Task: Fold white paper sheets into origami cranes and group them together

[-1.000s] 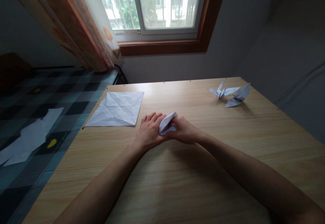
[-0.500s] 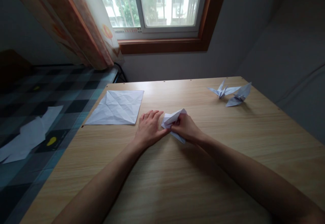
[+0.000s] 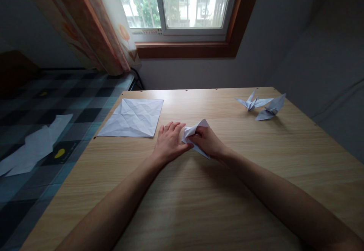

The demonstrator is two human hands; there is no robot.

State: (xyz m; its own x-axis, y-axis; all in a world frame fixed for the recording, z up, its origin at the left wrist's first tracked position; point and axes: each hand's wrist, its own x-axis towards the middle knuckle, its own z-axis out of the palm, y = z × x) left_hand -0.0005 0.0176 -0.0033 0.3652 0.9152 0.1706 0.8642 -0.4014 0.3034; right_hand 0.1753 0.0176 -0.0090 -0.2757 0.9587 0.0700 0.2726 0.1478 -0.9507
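Note:
A partly folded piece of white paper (image 3: 203, 124) is at the middle of the wooden table, with one flap raised and a pointed part slanting down toward me. My right hand (image 3: 209, 141) grips it, fingers curled into the folds; its fingertips are partly hidden by the paper. Palm down on the tabletop, my left hand (image 3: 170, 141) has its fingers stretched out, and its thumb reaches the paper's lower left edge. A creased square sheet of paper (image 3: 133, 118) lies flat beyond my left hand.
Two folded paper cranes (image 3: 250, 103) stand close together at the table's far right. The wooden table (image 3: 159, 213) ends at a bed (image 3: 93, 91) on the left, where loose white paper (image 3: 36, 145) lies. Behind the table are a window (image 3: 196, 4) and a curtain (image 3: 93, 23).
My right hand's fingers have shifted within the folds, and the raised flap tilts a little differently. My left hand stays beside the paper. The whole view has moved slightly.

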